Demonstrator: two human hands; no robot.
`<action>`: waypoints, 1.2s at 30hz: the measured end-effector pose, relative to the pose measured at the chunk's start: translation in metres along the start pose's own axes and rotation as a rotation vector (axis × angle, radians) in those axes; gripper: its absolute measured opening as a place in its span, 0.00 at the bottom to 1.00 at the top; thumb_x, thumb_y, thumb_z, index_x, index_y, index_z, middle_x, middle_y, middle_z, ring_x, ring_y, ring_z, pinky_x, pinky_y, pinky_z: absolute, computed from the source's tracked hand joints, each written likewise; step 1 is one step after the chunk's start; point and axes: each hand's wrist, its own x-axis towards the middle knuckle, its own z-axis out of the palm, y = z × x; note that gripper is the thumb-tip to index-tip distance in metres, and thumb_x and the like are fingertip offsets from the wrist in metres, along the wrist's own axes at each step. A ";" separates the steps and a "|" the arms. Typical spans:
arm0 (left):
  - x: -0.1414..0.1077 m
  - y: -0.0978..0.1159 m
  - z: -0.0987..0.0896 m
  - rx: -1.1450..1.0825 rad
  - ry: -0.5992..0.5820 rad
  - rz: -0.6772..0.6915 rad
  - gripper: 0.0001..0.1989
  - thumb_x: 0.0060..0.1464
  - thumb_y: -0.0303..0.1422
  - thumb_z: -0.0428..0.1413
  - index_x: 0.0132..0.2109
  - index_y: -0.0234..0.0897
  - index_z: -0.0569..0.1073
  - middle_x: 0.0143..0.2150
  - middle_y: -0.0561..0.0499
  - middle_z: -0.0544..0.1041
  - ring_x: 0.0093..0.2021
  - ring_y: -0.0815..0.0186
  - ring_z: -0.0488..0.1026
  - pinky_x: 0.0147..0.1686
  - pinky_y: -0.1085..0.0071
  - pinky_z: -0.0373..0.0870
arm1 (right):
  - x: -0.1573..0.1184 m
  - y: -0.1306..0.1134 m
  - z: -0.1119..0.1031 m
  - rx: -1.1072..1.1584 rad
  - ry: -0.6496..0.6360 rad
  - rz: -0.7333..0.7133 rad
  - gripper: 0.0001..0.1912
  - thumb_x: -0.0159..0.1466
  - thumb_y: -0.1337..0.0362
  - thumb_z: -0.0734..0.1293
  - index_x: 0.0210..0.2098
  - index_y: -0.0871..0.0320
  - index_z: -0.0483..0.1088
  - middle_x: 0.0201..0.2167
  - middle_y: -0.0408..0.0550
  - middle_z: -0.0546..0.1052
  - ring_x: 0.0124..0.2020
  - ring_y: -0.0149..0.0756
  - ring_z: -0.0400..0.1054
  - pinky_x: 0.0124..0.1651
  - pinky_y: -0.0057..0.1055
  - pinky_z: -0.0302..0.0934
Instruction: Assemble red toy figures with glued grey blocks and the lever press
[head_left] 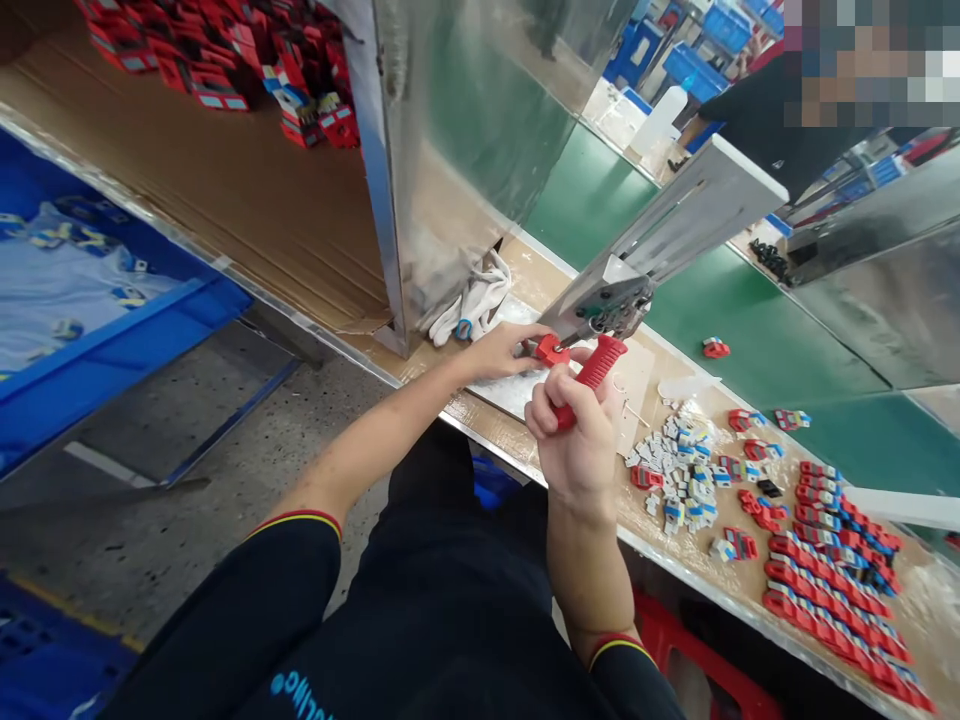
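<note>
My left hand (510, 352) is closed around a small red plastic part (551, 349), holding it under the head of a metal press (611, 300). The press stands on the bench with a slotted upright plate behind it. Wrapped around the ribbed red handle (592, 378) of the press is my right hand (574, 425), its fingers curled toward me. The far end of the red part, where it meets the press, is partly hidden.
White gloves (476, 300) lie left of the press. To the right are small white pieces (682, 460) and rows of red parts (832, 590). A cardboard-lined compartment (262, 200) holds piled red parts. A blue bin (150, 320) stands at left; a person works across the bench.
</note>
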 end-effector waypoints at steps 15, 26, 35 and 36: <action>-0.003 -0.008 -0.001 -0.025 -0.021 0.084 0.30 0.51 0.18 0.63 0.60 0.42 0.79 0.56 0.44 0.85 0.53 0.59 0.82 0.53 0.63 0.77 | 0.047 0.038 -0.035 -0.479 0.134 -0.206 0.24 0.60 0.43 0.76 0.32 0.56 0.70 0.15 0.33 0.69 0.13 0.28 0.64 0.17 0.25 0.57; -0.003 -0.017 -0.001 0.064 -0.043 0.210 0.37 0.53 0.17 0.59 0.68 0.47 0.74 0.62 0.45 0.81 0.61 0.55 0.78 0.63 0.58 0.72 | 0.048 0.027 -0.047 -0.666 0.133 -0.200 0.22 0.54 0.45 0.78 0.30 0.57 0.73 0.19 0.38 0.74 0.16 0.32 0.71 0.18 0.25 0.59; -0.008 -0.012 -0.003 0.120 -0.007 0.275 0.35 0.54 0.13 0.53 0.65 0.44 0.77 0.61 0.45 0.81 0.62 0.57 0.79 0.64 0.58 0.74 | 0.036 0.033 -0.069 -0.846 0.335 -0.417 0.26 0.53 0.43 0.78 0.34 0.52 0.64 0.29 0.39 0.71 0.26 0.31 0.71 0.23 0.27 0.61; -0.008 -0.011 -0.004 0.118 -0.004 0.279 0.36 0.53 0.13 0.52 0.65 0.43 0.77 0.61 0.45 0.82 0.60 0.57 0.79 0.63 0.58 0.74 | 0.036 0.035 -0.071 -0.838 0.306 -0.427 0.26 0.53 0.43 0.77 0.36 0.52 0.64 0.31 0.39 0.71 0.28 0.31 0.71 0.24 0.27 0.61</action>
